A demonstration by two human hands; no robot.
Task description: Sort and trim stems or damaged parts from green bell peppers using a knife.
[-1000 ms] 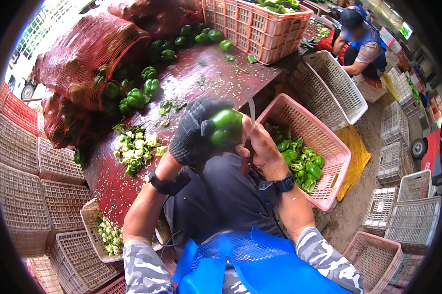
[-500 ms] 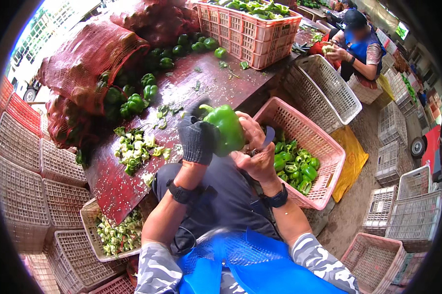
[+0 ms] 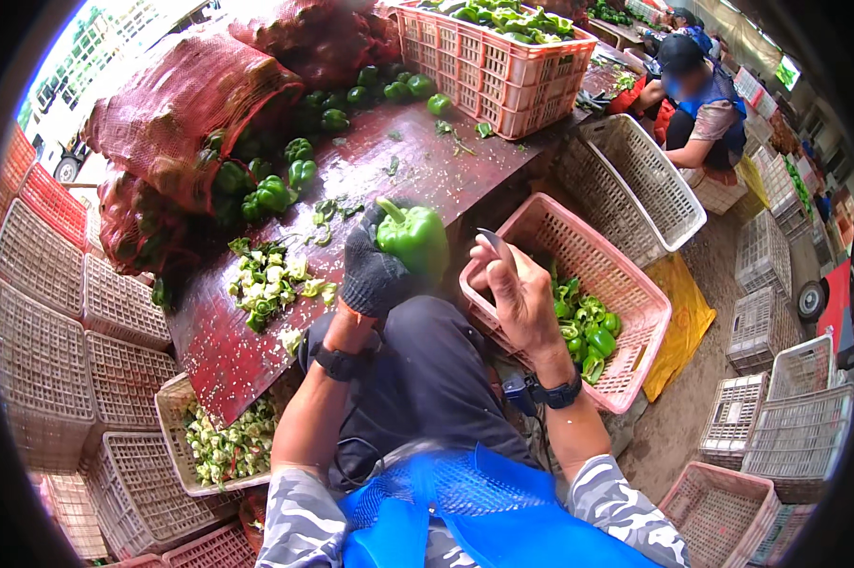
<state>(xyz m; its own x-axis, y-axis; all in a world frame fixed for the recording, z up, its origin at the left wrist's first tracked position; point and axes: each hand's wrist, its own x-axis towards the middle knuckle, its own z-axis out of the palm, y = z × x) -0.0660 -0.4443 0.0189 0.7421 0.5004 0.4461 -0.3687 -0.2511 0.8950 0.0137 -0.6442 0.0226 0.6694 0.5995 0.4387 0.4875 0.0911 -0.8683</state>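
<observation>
Your left hand [image 3: 375, 275], in a dark knitted glove, is closed around a glossy green bell pepper [image 3: 414, 239], fingers wrapped about its lower side so the curved stem points up and to the left. You hold it raised above the near edge of the desk [image 3: 389, 170], over your lap. Your right hand [image 3: 517, 298] is bare and loosely curled around a small knife [image 3: 496, 241] with a thin, dull metal blade; the blade tip rises above your fingers, just beside the pepper and not touching it.

The desk is a worn, dark red board, wet-looking and flecked with pale seeds. On it lies a heap of pale green cores and trimmings [image 3: 266, 282], and farther back loose whole peppers [image 3: 275, 189] spill from red mesh sacks [image 3: 176, 104]. A pink plastic lattice basket [image 3: 625, 284] stands to your right, partly filled with shiny cut peppers [image 3: 586, 327]. Below the desk's left end, a beige basket [image 3: 176, 417] holds more scraps. An orange-pink crate [image 3: 502, 71] of peppers stands at the far edge, and another person [image 3: 696, 104] crouches beyond it among empty baskets.
</observation>
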